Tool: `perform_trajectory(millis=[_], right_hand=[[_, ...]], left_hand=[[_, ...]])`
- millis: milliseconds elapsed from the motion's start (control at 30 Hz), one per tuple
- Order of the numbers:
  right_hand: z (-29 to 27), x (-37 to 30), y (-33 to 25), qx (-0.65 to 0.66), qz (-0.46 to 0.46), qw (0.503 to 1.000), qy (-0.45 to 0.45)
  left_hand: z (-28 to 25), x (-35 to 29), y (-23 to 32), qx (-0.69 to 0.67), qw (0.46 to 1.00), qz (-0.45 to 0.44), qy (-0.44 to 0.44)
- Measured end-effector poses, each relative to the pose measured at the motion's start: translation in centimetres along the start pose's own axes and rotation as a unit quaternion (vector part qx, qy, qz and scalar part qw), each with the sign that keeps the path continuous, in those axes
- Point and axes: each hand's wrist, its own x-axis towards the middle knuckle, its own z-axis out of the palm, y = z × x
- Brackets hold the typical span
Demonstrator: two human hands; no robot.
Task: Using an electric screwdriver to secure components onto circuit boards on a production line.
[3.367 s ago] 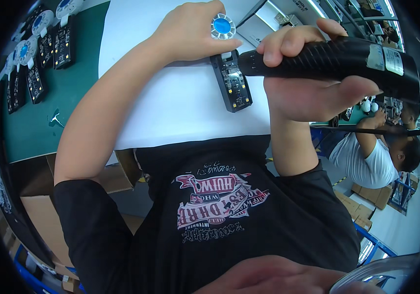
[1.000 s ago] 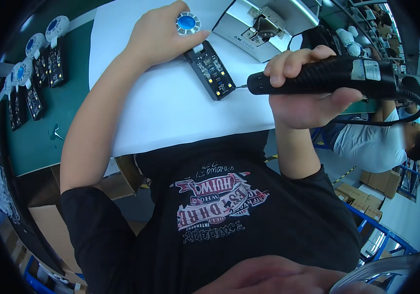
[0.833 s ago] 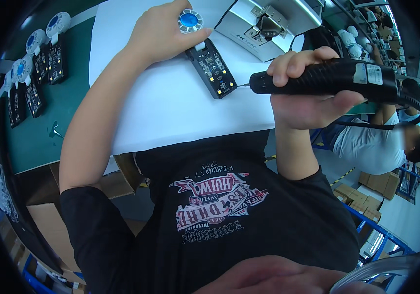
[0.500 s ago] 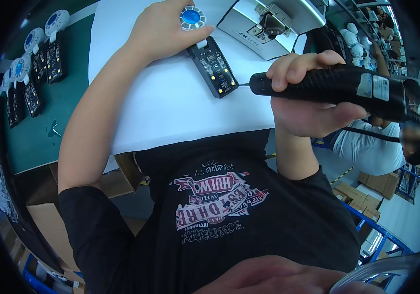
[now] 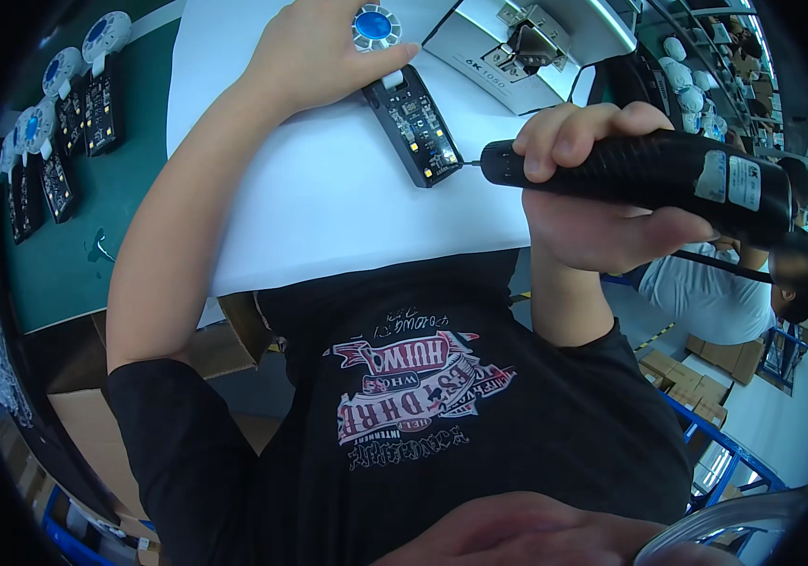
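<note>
Your left grip (image 5: 338, 57) holds the circuit-board unit (image 5: 413, 127) on the white sheet (image 5: 329, 208); your right grip (image 5: 597, 222) clasps the powered driver (image 5: 649, 174), bit (image 5: 471, 163) at one corner. You're apparently fastening there; next, keep the bit aligned, the unit steady.

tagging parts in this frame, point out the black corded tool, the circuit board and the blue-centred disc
black corded tool (image 5: 654, 174): head view, middle of its barrel
circuit board (image 5: 420, 124): head view, middle of its face
blue-centred disc (image 5: 373, 25): head view, its blue centre
</note>
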Motion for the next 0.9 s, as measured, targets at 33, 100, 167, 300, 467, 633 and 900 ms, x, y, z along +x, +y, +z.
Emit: perform_trajectory(millis=[33, 100, 167, 300, 467, 633, 900], right_hand=[[-0.1, 0.2, 0.1, 0.009, -0.006, 1.000, -0.025], [-0.2, 0.2, 0.4, 0.014, -0.016, 0.999, -0.050], [-0.5, 0.3, 1.1, 0.013, 0.009, 0.997, -0.073], [-1.6, 3.6, 0.7, -0.019, -0.057, 0.995, -0.078], [-4.7, 8.9, 0.9, -0.210, -0.251, 0.943, -0.055], [2.0, 9.0, 2.4, 0.077, -0.183, 0.970, 0.138], [-0.1, 3.5, 1.0, 0.031, -0.059, 0.996, -0.052]], left_hand=[[0.0, 0.2, 0.0, -0.005, 1.000, 0.003, 0.001], [-0.2, 0.5, 0.0, -0.014, 1.000, 0.011, 0.003], [1.1, -0.1, -1.3, 0.001, 1.000, 0.027, 0.010], [2.2, 0.5, -3.3, 0.041, 0.997, 0.052, 0.028], [1.8, 0.0, -2.4, 0.056, 0.998, 0.011, 0.013], [1.8, -0.1, -2.5, 0.030, 0.999, -0.006, 0.031], [1.4, 0.3, -2.0, 0.011, 1.000, 0.013, 0.026]])
